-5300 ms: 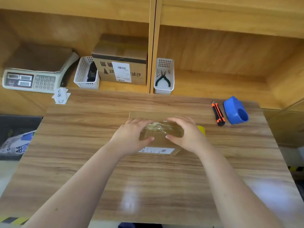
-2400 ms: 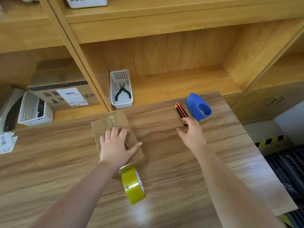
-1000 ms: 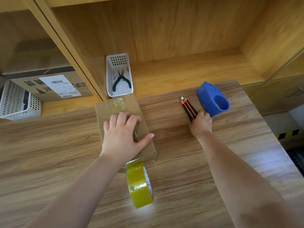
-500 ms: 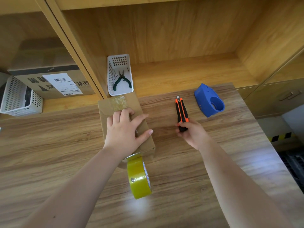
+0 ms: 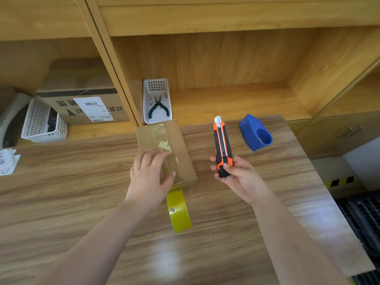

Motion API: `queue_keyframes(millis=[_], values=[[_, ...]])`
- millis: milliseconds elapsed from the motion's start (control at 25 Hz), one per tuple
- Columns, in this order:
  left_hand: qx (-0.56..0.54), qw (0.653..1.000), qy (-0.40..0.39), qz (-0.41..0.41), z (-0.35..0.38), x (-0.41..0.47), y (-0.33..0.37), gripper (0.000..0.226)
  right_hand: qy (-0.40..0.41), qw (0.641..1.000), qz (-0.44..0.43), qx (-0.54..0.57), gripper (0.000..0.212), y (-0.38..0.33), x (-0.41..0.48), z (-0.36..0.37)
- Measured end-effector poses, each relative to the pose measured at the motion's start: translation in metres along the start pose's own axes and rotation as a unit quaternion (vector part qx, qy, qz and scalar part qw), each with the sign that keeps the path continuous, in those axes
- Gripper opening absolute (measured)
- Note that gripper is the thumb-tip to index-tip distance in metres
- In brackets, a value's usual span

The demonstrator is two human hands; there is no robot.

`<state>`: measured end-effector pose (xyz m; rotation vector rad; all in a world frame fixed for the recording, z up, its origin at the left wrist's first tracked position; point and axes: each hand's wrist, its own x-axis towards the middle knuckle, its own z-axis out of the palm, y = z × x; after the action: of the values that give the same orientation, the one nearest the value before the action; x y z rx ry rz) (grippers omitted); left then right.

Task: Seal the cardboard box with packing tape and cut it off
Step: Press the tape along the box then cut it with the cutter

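A small cardboard box (image 5: 183,149) lies on the wooden table (image 5: 82,202), with clear tape running along its top. My left hand (image 5: 149,177) rests flat on the box's near half, fingers spread. A yellow roll of packing tape (image 5: 178,209) stands on edge just in front of the box, still joined to it by the tape strip. To the right of the box, my right hand (image 5: 238,177) holds an orange and black utility knife (image 5: 222,145) by its lower end, raised above the table, tip pointing away from me.
A blue tape dispenser (image 5: 257,133) sits at the table's far right. On the shelf behind are a white basket with pliers (image 5: 157,100), a labelled carton (image 5: 86,105), another white basket (image 5: 42,122) and a scale (image 5: 10,118). Paper slips (image 5: 7,163) lie far left.
My right hand reached to the knife beside the blue dispenser, picked it up and brought it closer to the box. My left hand has stayed on the box.
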<state>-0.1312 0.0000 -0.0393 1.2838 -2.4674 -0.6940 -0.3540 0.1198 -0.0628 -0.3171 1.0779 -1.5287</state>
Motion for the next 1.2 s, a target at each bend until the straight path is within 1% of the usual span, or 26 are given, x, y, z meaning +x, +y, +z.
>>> queue_keyframes(millis=[120,160,200,240,280,320,360,400,440,520,560,640,720,760,840,920,1000,1040,1120,1200], values=[[-0.073,0.996,0.037,-0.044,-0.011,-0.032,-0.032,0.065,0.013,0.998,-0.004,-0.057,0.035,0.007,-0.014,0.014],[-0.130,0.987,0.042,-0.082,-0.010,-0.037,-0.040,0.066,0.023,0.997,-0.005,-0.068,0.033,0.009,-0.016,0.014],[-0.216,0.965,0.039,-0.145,-0.009,-0.042,-0.049,0.064,0.034,0.996,-0.008,-0.076,0.030,0.010,-0.017,0.015],[-0.329,0.916,0.033,-0.227,-0.008,-0.047,-0.055,0.060,0.042,0.996,-0.009,-0.084,0.028,0.012,-0.020,0.017],[-0.454,0.832,0.024,-0.318,-0.007,-0.051,-0.059,0.054,0.050,0.995,-0.009,-0.089,0.026,0.013,-0.022,0.019],[-0.547,0.740,0.004,-0.391,-0.005,-0.055,-0.061,0.047,0.056,0.994,-0.007,-0.096,0.026,0.014,-0.025,0.021],[-0.601,0.670,-0.026,-0.435,-0.001,-0.060,-0.063,0.041,0.065,0.993,-0.003,-0.103,0.025,0.015,-0.028,0.023],[-0.622,0.637,-0.063,-0.451,0.004,-0.066,-0.060,0.037,0.077,0.991,0.001,-0.109,0.024,0.016,-0.031,0.025],[-0.614,0.643,-0.095,-0.448,0.009,-0.072,-0.058,0.037,0.089,0.990,0.002,-0.112,0.023,0.018,-0.034,0.028],[-0.569,0.685,-0.139,-0.433,0.021,-0.081,-0.046,0.037,0.116,0.987,-0.007,-0.112,0.021,0.022,-0.039,0.033],[-0.557,0.692,-0.155,-0.433,0.026,-0.083,-0.038,0.033,0.129,0.985,-0.013,-0.114,0.022,0.024,-0.040,0.034],[-0.557,0.686,-0.170,-0.437,0.034,-0.086,-0.025,0.020,0.148,0.981,-0.020,-0.123,0.025,0.028,-0.044,0.036],[-0.565,0.687,-0.144,-0.434,0.040,-0.087,-0.013,0.021,0.159,0.978,-0.018,-0.131,0.029,0.032,-0.047,0.038],[-0.561,0.697,-0.117,-0.431,0.043,-0.088,-0.010,0.023,0.163,0.977,-0.016,-0.134,0.031,0.033,-0.049,0.039],[-0.526,0.740,-0.077,-0.412,0.050,-0.091,-0.006,0.025,0.169,0.975,-0.014,-0.144,0.036,0.035,-0.054,0.041],[-0.496,0.776,-0.081,-0.381,0.056,-0.093,-0.005,0.038,0.178,0.971,-0.005,-0.162,0.040,0.038,-0.059,0.044],[-0.481,0.799,-0.093,-0.348,0.059,-0.094,-0.005,0.060,0.178,0.968,0.003,-0.176,0.044,0.041,-0.063,0.048],[-0.470,0.811,-0.094,-0.336,0.059,-0.094,-0.006,0.066,0.170,0.970,0.002,-0.176,0.044,0.042,-0.066,0.049],[-0.441,0.833,-0.088,-0.324,0.061,-0.097,-0.009,0.066,0.152,0.973,-0.010,-0.171,0.039,0.043,-0.068,0.053],[-0.430,0.842,-0.089,-0.314,0.062,-0.100,-0.011,0.061,0.142,0.975,-0.021,-0.168,0.034,0.042,-0.070,0.054]])
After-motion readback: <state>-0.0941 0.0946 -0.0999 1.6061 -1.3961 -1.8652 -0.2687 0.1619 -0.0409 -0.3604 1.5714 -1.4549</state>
